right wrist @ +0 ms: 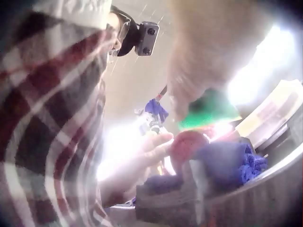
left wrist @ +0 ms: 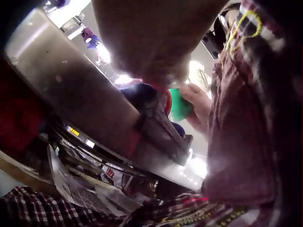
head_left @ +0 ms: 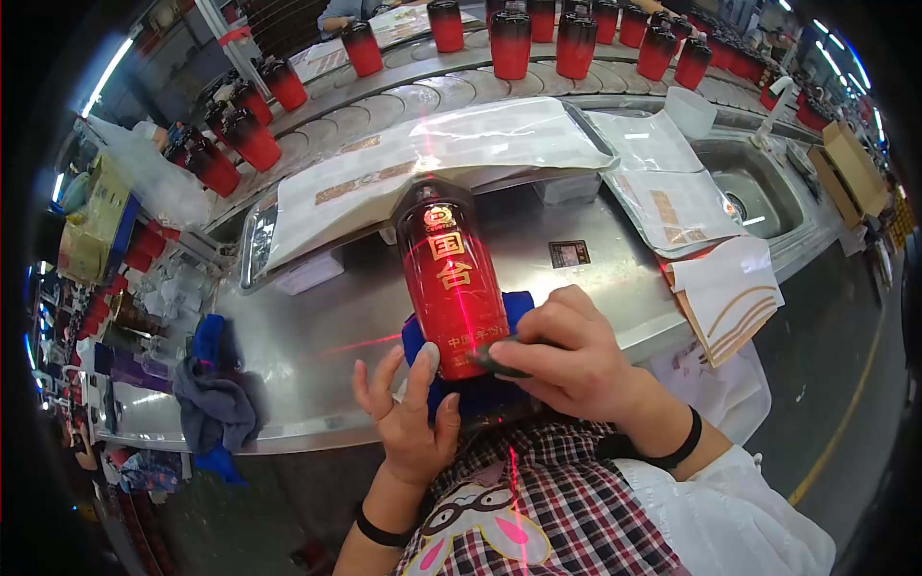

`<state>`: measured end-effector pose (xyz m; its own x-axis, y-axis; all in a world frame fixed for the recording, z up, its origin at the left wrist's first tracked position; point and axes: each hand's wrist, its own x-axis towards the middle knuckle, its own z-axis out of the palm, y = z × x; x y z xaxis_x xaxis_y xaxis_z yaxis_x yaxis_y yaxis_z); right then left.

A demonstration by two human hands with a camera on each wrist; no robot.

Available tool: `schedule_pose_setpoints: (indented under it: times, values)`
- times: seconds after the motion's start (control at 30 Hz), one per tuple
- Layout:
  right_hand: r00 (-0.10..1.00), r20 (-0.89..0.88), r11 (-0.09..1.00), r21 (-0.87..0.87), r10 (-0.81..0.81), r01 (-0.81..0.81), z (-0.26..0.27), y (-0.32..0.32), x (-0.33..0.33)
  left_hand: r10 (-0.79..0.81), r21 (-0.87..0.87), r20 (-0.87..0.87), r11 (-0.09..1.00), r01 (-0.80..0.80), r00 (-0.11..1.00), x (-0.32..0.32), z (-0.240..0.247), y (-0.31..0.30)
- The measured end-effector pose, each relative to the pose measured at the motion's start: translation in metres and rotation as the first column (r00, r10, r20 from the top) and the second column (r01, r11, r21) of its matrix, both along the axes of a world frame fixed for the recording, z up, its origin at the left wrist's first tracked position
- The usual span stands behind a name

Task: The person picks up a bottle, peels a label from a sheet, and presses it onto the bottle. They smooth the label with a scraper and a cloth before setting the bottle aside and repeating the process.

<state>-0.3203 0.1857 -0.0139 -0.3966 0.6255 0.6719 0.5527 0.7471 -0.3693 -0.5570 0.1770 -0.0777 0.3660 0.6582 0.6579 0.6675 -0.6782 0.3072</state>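
Observation:
A dark-to-red glass bottle with gold lettering lies with its neck pointing away, over a blue cloth at the bench's near edge. My right hand pinches a green pad against the bottle's lower right side; it looks dark in the head view. Beside the base on the left is my left hand, a fingertip against the glass and the other fingers loosely spread. The bottle's round base faces me in the right wrist view. A red laser line crosses the lettering.
Paper-covered trays stand behind the bottle, and a conveyor carries several red-and-black bottles beyond. A sink is at the right. Grey cloth hangs over the left bench edge. A small dark card lies on the metal top.

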Motion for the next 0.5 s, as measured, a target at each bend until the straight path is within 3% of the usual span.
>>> schedule_pose_setpoints:
  times: [0.1,0.13,0.23,0.27,0.37,0.5]
  values:
    - [0.956,-0.127,0.937,-0.201,0.264,-0.285,-0.004,-0.008,0.000,-0.037,0.066,-0.062,0.997,0.041,0.997,0.003,0.008,0.001]
    - [0.938,-0.237,0.917,-0.251,0.252,-0.310,-0.006,-0.010,0.000,-0.074,0.072,-0.118,0.994,0.083,0.990,0.005,0.012,0.002]
    - [0.962,-0.273,0.942,-0.323,0.001,-0.093,-0.006,-0.011,0.015,-0.098,0.074,-0.218,0.990,0.116,0.971,0.013,0.026,0.010]
    - [0.971,-0.227,0.904,-0.425,-0.068,-0.036,-0.003,-0.015,0.022,-0.087,0.058,-0.228,0.993,0.103,0.970,0.014,0.032,0.015]
    - [0.943,-0.267,0.932,-0.348,-0.200,0.099,-0.006,-0.019,0.033,-0.020,0.061,-0.230,0.998,0.035,0.973,0.019,0.028,0.024]
    - [0.926,-0.154,0.927,-0.207,-0.346,0.312,-0.006,-0.034,0.085,0.044,0.018,-0.146,0.999,-0.042,0.988,0.021,0.024,0.023]
